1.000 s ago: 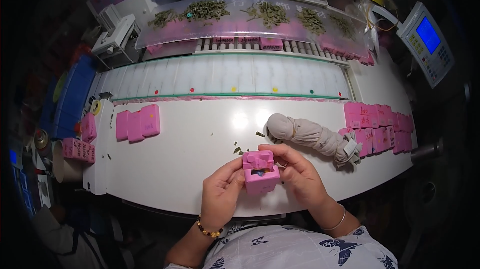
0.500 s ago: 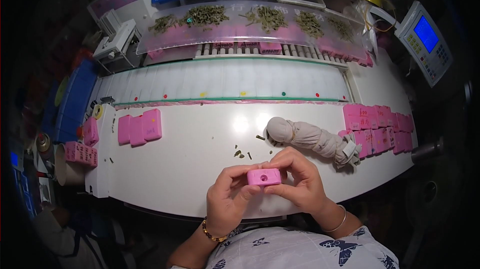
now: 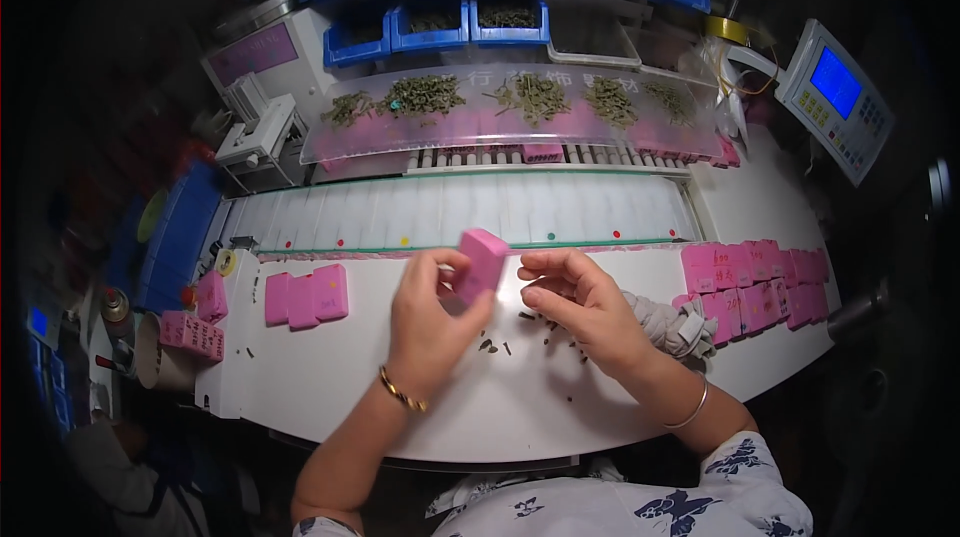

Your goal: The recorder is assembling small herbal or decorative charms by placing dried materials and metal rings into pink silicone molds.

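Observation:
Raised over the white table, my left hand [image 3: 435, 322] grips a pink rubber mold [image 3: 481, 262] between thumb and fingers, its broad face turned sideways. My right hand [image 3: 585, 312] is just right of the mold and apart from it. Its fingers are bent, with a gap between thumb and forefinger, and nothing shows in them. Beneath and between the hands lie small dark green pieces [image 3: 488, 345] on the table. A grey cloth bundle [image 3: 668, 325] lies partly hidden behind my right hand.
Pink molds lie at the left [image 3: 306, 296] and in stacked rows at the right [image 3: 745, 287]. Beyond runs a white slatted strip [image 3: 460, 212] with green edging. A clear tray [image 3: 480, 137] holds green piles below blue bins [image 3: 510, 22]. A keypad screen [image 3: 838, 97] stands at right.
My right hand has let go of the mold. My left hand has lifted it away from me and turned it. The view has tilted up, showing more bins, and more small green pieces lie by my right hand.

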Motion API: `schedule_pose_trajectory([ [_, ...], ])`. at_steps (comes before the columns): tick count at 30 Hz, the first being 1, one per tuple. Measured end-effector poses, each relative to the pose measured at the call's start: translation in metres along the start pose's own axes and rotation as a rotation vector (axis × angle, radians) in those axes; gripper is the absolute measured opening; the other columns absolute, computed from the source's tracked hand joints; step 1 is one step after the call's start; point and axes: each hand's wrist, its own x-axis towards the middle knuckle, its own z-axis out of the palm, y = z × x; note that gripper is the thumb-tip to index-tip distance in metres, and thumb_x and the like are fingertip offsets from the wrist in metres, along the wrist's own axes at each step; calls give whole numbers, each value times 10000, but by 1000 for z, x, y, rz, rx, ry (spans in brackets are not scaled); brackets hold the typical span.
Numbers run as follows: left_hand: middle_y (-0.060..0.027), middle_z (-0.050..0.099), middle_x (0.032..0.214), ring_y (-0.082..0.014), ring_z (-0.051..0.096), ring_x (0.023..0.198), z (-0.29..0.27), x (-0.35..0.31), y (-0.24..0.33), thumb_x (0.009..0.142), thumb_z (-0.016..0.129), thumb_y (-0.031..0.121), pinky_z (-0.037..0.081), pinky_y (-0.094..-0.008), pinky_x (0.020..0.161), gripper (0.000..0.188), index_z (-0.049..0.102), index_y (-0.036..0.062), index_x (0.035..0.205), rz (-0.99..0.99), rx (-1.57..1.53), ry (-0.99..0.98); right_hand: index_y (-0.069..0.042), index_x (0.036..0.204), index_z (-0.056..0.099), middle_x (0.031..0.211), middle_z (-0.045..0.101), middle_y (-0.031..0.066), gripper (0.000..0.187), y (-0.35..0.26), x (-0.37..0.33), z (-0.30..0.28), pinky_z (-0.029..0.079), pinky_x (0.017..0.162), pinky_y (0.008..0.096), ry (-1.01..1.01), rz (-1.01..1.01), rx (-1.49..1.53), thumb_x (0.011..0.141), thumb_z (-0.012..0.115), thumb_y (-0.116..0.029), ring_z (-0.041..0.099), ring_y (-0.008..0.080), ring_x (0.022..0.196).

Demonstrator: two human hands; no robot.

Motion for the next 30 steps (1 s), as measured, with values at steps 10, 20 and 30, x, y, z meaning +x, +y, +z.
schedule_pose_trajectory([
  [10, -145, 621, 966, -310, 590, 929, -48, 87, -104, 722, 755, 232, 474, -397, 847, 315, 634, 12, 912, -75, 488, 208, 6, 1274, 477, 1258, 523, 147, 551, -28, 35, -86, 440, 917, 334, 118, -172, -850, 823, 695, -224, 506, 261, 1165],
  [20, -199, 435, 1357, -374, 398, 1258, -49, 45, -58, 811, 704, 248, 327, -447, 1045, 451, 569, -12, 1154, 111, 649, 164, -25, 1413, 313, 1422, 364, 227, 749, 11, 160, -123, 279, 1097, 419, 192, -139, -1467, 837, 661, -351, 330, 374, 1332],
  [30, -212, 476, 1312, -392, 421, 1242, -47, -39, -19, 771, 721, 114, 351, -473, 1029, 374, 603, -14, 1102, 117, 400, -7, -40, 1435, 340, 1480, 328, 193, 1084, -5, 215, -170, 204, 1142, 413, 92, 129, -1416, 650, 630, -729, 260, 348, 1386],
])
